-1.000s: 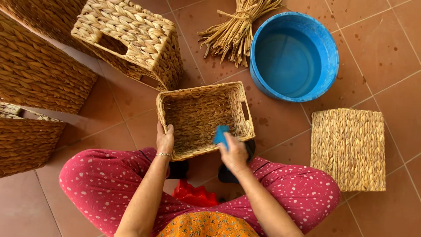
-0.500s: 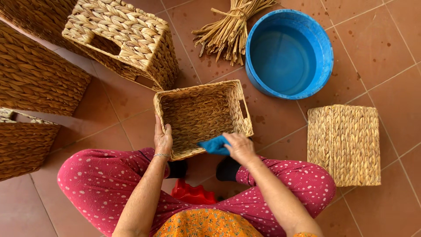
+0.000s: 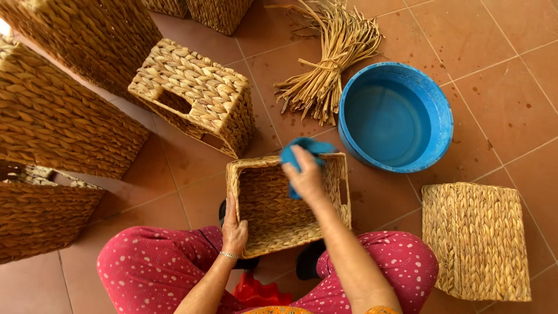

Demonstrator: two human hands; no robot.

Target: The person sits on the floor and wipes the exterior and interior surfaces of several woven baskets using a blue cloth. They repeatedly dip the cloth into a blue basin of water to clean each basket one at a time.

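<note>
Wicker everywhere in the head view, so I am taking the open woven basket [image 3: 279, 209] between the knees as my landmark. I am seeing the left hand [image 3: 234, 231] gripping that basket at its near left corner, fingers wrapped over the rim and a thin bracelet [image 3: 229, 254] showing at the wrist. The right hand [image 3: 306, 177] is closed around a blue cloth [image 3: 302, 152], pressing it against the far rim of the basket, with the forearm crossing over the basket's right side. The basket itself is sitting open side up on the tiled floor [image 3: 511, 93], just in front of legs in red dotted trousers [image 3: 145, 273].

Beyond the basket and to its right, a round blue basin [image 3: 395, 116] is lying close by. A bundle of dried straw [image 3: 328, 55] is lying just left of the basin, farther from the basket. Up and left of the basket, a smaller handled basket [image 3: 195, 96] is lying tipped on its side, nearly touching the landmark's far left corner. Right of the basket, a woven box [image 3: 476, 238] is resting bottom up, apart from it. Larger woven baskets [image 3: 64, 116] are crowding the far left.
</note>
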